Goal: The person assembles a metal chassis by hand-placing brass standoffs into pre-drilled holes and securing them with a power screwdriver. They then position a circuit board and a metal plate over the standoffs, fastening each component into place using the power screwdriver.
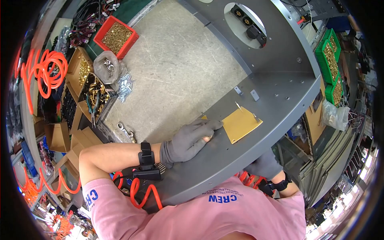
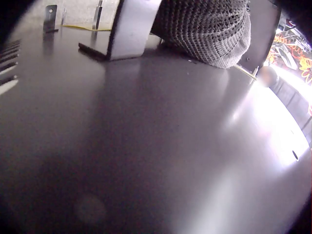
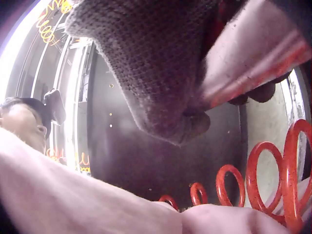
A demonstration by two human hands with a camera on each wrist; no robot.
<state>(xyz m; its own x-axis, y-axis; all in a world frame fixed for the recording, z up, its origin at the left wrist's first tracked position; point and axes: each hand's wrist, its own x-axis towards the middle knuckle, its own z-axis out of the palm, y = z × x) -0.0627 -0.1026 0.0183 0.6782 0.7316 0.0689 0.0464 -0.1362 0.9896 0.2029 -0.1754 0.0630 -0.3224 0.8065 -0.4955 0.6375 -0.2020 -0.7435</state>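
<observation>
In the head view, my gloved left hand (image 1: 190,142) lies on the grey metal panel (image 1: 180,182), fingers pointing toward the left edge of a yellow plate (image 1: 241,125). Another small yellow piece (image 1: 204,117) shows just behind the fingers. What lies under the palm is hidden. The left wrist view has the knitted glove (image 2: 207,31) beside an upright metal bracket (image 2: 134,29). Beyond the panel's near edge is my gloved right hand (image 1: 266,165). In the right wrist view that glove (image 3: 146,73) grips a shiny reddish object (image 3: 253,53), fingertips showing past its far side.
Two small metal tabs (image 1: 255,95) stand on the panel near its curved side wall (image 1: 286,52). Left of it are a wrench (image 1: 126,130), loose screws (image 1: 125,87) and a red bin (image 1: 134,39). Coiled red hose (image 1: 135,191) hangs at the panel's near edge.
</observation>
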